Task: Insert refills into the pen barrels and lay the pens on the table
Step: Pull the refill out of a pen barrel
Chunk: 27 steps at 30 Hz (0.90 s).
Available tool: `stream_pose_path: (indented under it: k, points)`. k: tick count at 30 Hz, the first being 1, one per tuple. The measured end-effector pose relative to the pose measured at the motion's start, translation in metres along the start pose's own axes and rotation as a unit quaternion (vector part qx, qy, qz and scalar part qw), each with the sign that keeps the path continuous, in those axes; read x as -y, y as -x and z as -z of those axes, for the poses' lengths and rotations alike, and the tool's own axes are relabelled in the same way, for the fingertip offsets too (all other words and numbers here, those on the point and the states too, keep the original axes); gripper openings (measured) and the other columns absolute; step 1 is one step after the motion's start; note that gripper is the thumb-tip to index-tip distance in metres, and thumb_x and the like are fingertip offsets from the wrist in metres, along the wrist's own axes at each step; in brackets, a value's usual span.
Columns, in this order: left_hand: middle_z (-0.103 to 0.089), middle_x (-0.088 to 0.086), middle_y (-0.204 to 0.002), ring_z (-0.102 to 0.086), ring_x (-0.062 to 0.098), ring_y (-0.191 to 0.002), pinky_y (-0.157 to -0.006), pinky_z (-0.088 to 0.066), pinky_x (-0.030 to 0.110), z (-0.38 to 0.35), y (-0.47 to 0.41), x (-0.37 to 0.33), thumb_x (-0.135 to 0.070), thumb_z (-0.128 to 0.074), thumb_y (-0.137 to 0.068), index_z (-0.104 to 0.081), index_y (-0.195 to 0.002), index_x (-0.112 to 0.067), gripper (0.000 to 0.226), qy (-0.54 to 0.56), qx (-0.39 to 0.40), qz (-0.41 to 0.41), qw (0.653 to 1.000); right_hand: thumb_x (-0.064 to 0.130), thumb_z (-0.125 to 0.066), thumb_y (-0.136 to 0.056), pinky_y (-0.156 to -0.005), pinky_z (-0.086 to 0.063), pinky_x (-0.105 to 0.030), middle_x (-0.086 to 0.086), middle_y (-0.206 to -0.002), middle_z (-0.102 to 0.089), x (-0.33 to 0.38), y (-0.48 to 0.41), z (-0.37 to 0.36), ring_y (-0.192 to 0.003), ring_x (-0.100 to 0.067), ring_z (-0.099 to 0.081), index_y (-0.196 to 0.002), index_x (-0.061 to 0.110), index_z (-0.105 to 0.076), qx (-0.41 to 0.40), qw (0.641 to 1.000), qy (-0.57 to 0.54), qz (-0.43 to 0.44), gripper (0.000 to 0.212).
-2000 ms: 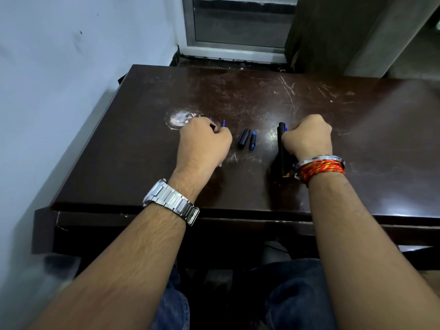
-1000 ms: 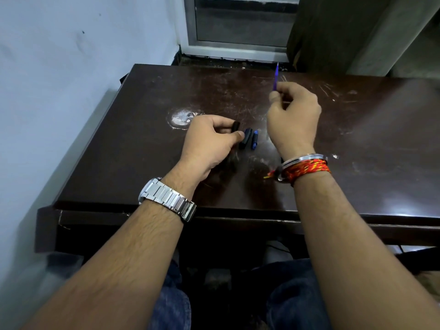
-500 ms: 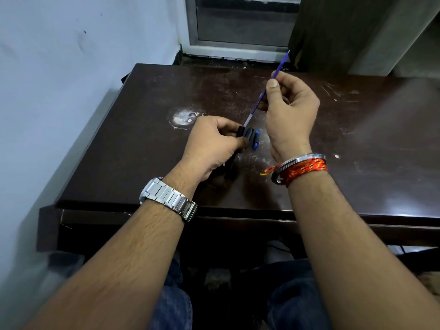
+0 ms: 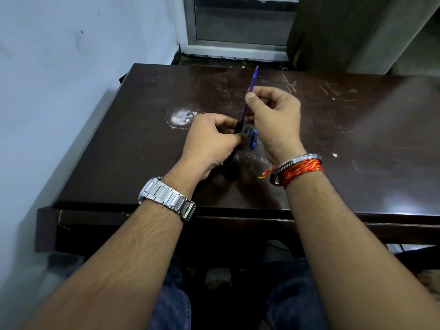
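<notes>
1. Gripping a black pen barrel (image 4: pixel 238 126) in the left hand (image 4: pixel 209 141), curling the fingers tight round its middle, over the near half of the dark table (image 4: pixel 357 139).
2. Holding it on a slant, showing its open top past the thumb and its lower end under the palm; failing to tell whether that end is touching the table.
3. Pinching a thin blue refill (image 4: pixel 252 79) between thumb and forefinger of the right hand (image 4: pixel 273 117), tucking the other fingers in loosely.
4. Tilting the refill's upper tip toward the table's far edge and holding its lower end right at the barrel's mouth; not seeing how far inside.
5. Spotting two small pen parts lying side by side on the table between the hands, a dark piece (image 4: pixel 247 132) and a blue piece (image 4: pixel 254 142).
6. Wearing a steel watch (image 4: pixel 166 196) on the left wrist, a steel bangle (image 4: pixel 295 160) and red-and-yellow thread (image 4: pixel 302 169) on the right.
7. Noting a pale scuffed patch (image 4: pixel 181 116) on the table top just beside the left knuckles.
</notes>
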State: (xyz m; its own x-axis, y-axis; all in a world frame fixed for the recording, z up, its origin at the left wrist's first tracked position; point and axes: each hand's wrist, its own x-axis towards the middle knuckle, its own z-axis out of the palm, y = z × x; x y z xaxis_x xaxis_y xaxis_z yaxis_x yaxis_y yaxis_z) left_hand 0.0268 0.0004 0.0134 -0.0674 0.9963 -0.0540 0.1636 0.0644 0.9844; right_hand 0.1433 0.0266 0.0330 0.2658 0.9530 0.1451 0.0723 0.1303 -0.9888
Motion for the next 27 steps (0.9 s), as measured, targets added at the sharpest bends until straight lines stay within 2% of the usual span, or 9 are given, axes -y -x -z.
stream_pose_path:
  k: [3, 5, 9, 12, 14, 17, 20, 24, 27]
  points:
    - [-0.075, -0.002, -0.067, -0.071, 0.015, -0.066, -0.075, -0.063, 0.047, 0.000, -0.001, 0.000, 0.001, -0.083, -0.073, -0.075, -0.073, -0.019, 0.021, 0.020, -0.018, -0.005, 1.000, 0.015, -0.076, -0.077, -0.052, -0.050, -0.022, 0.005, -0.061, -0.065, 0.000, 0.004, -0.001, -0.054, -0.005, -0.060, -0.070, 0.020, -0.071, 0.019, 0.998, 0.053, -0.009, 0.010]
    - [-0.075, -0.004, -0.067, -0.073, 0.016, -0.069, -0.076, -0.064, 0.047, 0.001, -0.002, 0.000, 0.001, -0.082, -0.074, -0.074, -0.071, -0.021, 0.023, 0.025, -0.027, -0.008, 0.999, 0.022, -0.076, -0.071, -0.052, -0.046, -0.022, 0.007, -0.056, -0.065, 0.000, 0.006, -0.001, -0.050, -0.003, -0.058, -0.063, 0.019, -0.071, 0.033, 0.995, 0.094, -0.006, 0.010]
    - [-0.079, 0.002, -0.076, -0.077, 0.024, -0.080, -0.077, -0.064, 0.045, 0.003, -0.003, 0.001, -0.002, -0.082, -0.076, -0.076, -0.075, -0.023, 0.021, 0.031, -0.036, -0.012, 0.999, 0.030, -0.068, -0.073, -0.056, -0.046, -0.024, 0.010, -0.050, -0.061, -0.002, 0.005, 0.000, -0.052, -0.003, -0.054, -0.059, 0.017, -0.071, 0.016, 0.991, 0.132, -0.015, 0.020]
    - [-0.077, -0.006, -0.070, -0.075, 0.013, -0.071, -0.068, -0.062, 0.033, 0.004, -0.004, 0.002, -0.004, -0.083, -0.076, -0.076, -0.069, -0.027, 0.025, 0.028, -0.051, -0.020, 0.998, 0.032, -0.061, -0.074, -0.057, -0.044, -0.025, 0.010, -0.048, -0.060, -0.003, 0.001, 0.005, -0.053, -0.007, -0.055, -0.056, 0.016, -0.068, -0.001, 0.984, 0.174, -0.039, 0.025]
    - [-0.075, -0.006, -0.064, -0.074, 0.016, -0.067, -0.068, -0.063, 0.035, 0.005, -0.005, 0.002, -0.004, -0.083, -0.076, -0.075, -0.067, -0.027, 0.026, 0.034, -0.068, -0.016, 0.997, 0.029, -0.060, -0.075, -0.057, -0.050, -0.030, 0.004, -0.055, -0.066, -0.004, -0.004, 0.012, -0.059, -0.016, -0.062, -0.061, 0.013, -0.070, -0.018, 0.978, 0.201, -0.057, 0.024]
    - [-0.073, -0.005, -0.061, -0.075, 0.019, -0.065, -0.067, -0.064, 0.037, 0.005, -0.006, 0.003, -0.002, -0.081, -0.077, -0.074, -0.069, -0.023, 0.024, 0.041, -0.073, -0.005, 0.996, 0.023, -0.059, -0.077, -0.071, -0.062, -0.039, -0.007, -0.069, -0.071, -0.005, -0.011, 0.027, -0.073, -0.028, -0.071, -0.063, 0.013, -0.069, -0.024, 0.963, 0.253, -0.088, 0.020]
    - [-0.074, -0.005, -0.060, -0.074, 0.014, -0.062, -0.065, -0.064, 0.034, 0.005, -0.005, 0.002, -0.002, -0.080, -0.079, -0.073, -0.072, -0.022, 0.023, 0.033, -0.067, -0.003, 0.997, 0.018, -0.061, -0.079, -0.076, -0.061, -0.038, -0.008, -0.081, -0.074, -0.006, -0.012, 0.038, -0.080, -0.026, -0.073, -0.065, 0.018, -0.067, 0.007, 0.941, 0.320, -0.114, 0.015]
    - [-0.073, -0.005, -0.060, -0.073, 0.013, -0.061, -0.066, -0.064, 0.036, 0.004, -0.004, 0.001, -0.001, -0.079, -0.080, -0.073, -0.074, -0.021, 0.022, 0.025, -0.069, 0.003, 0.997, 0.015, -0.069, -0.080, -0.077, -0.062, -0.037, -0.010, -0.079, -0.075, -0.010, -0.010, 0.036, -0.079, -0.025, -0.074, -0.077, 0.013, -0.074, 0.069, 0.917, 0.372, -0.126, 0.007]
    - [-0.070, -0.007, -0.056, -0.071, 0.012, -0.059, -0.067, -0.064, 0.037, 0.003, -0.003, 0.001, -0.001, -0.078, -0.081, -0.072, -0.073, -0.020, 0.021, 0.019, -0.065, 0.010, 0.998, 0.019, -0.076, -0.079, -0.077, -0.062, -0.037, -0.014, -0.088, -0.074, -0.013, -0.006, 0.027, -0.081, -0.027, -0.074, -0.086, 0.008, -0.074, 0.085, 0.914, 0.378, -0.121, 0.013]
